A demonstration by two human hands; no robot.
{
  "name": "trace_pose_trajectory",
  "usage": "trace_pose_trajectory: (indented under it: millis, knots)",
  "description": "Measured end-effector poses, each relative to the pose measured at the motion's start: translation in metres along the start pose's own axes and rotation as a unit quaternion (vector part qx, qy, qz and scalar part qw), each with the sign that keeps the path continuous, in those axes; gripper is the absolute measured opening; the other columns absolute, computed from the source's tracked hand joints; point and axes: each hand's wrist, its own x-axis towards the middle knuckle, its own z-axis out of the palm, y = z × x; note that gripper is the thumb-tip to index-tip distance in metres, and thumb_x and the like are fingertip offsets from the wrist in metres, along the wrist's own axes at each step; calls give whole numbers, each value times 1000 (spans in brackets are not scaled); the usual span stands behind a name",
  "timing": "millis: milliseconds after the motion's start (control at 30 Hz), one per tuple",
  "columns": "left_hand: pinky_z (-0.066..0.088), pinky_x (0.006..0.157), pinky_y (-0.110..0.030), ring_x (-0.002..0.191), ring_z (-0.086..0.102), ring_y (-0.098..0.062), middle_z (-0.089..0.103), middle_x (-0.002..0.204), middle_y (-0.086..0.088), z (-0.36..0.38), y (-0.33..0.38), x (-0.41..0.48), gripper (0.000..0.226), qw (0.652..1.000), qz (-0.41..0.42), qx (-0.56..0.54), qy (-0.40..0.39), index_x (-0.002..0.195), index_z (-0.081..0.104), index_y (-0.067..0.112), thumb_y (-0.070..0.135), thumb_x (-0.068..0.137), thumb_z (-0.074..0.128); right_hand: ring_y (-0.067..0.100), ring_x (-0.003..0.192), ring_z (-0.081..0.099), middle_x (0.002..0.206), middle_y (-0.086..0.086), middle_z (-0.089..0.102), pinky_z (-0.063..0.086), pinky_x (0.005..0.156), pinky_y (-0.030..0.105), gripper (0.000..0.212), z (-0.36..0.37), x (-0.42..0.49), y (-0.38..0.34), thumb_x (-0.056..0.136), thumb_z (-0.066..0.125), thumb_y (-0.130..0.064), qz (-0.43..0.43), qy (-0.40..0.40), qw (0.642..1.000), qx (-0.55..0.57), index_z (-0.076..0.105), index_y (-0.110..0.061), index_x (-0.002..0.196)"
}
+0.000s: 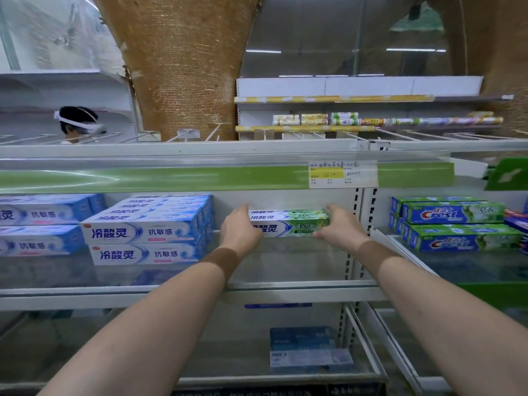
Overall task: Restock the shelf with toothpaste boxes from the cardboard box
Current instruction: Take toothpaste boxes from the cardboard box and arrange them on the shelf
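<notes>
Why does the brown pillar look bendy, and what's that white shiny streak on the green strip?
Head view: the wide-angle lens bends the brown pillar; head view: light glares off the glossy green strip; head view: the blue boxes low down are blurry, the green-white toothpaste boxes sharp.

held boxes point(288, 224): white-green | stacked boxes point(143, 234): white-blue | Crest boxes point(454, 214): green-blue | shelf strip point(171, 177): green

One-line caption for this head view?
Restocking: left hand and right hand hold green-and-white toothpaste boxes by the ends at the shelf, beside blue boxes.
</notes>
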Motion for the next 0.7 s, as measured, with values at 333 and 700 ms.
trace_pose_trajectory:
  millis: [333, 700]
  knots:
    - [27, 120, -41, 148, 27, -30, 37, 159, -7, -13, -2, -41, 65, 992, 90, 81, -43, 154, 37, 20, 50, 98, 52, 32, 152, 7, 166, -2, 7, 11, 123, 53, 83, 10, -65, -28, 88, 54, -65, -15, -49, 984, -171, 19, -32, 157]
    - [35, 114, -44, 139, 39, -36, 49, 146, -17, -54, -21, -151, 54, 994, 58, 88, 18, 142, 51, 14, 44, 97, 55, 33, 151, 14, 162, 10, 24, 16, 121, 49, 80, 11, -174, -41, 90, 51, -64, -155, -52, 960, -226, 27, -25, 155]
